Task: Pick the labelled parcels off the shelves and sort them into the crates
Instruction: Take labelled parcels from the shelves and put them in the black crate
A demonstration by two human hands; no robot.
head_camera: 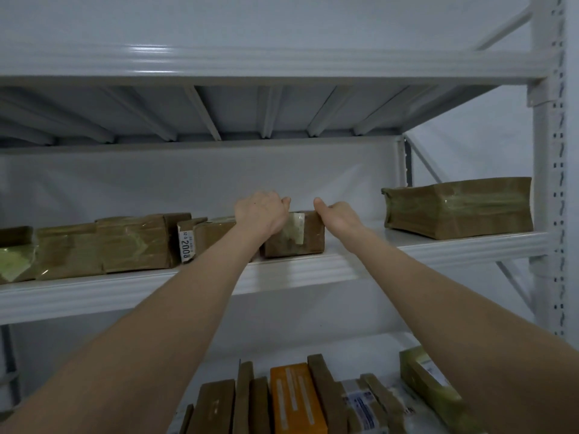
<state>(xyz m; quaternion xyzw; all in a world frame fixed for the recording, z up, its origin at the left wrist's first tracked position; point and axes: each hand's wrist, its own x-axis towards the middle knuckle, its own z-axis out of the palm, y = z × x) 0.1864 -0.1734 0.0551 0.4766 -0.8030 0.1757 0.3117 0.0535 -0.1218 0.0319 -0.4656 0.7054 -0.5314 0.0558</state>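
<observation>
Brown cardboard wrapped in clear tape is filling the space between the two hands: the small parcel (305, 238) is sitting at the front edge of the middle shelf (316, 269), with both bare forearms stretching up to it. The left hand (262, 214) is lying over the parcel's top left corner, its fingers curling down over the far side and gripping it. The right hand (337, 214) is pressing against the top right corner with the thumb lifted free above the box; its fingers are going out of sight behind the corner, so I cannot tell whether it is clamping or only touching. Just to the left of the left hand, a labelled parcel (200, 238) is showing a white tag with dark digits, and beyond it more taped parcels (131, 242) are lining up along the same shelf. Well to the right of the right hand, a wide flat parcel (460, 208) is lying by the white upright post (546, 183). Below the forearms, on the lower shelf, parcels are standing on edge, an orange box (296, 399) among them.
</observation>
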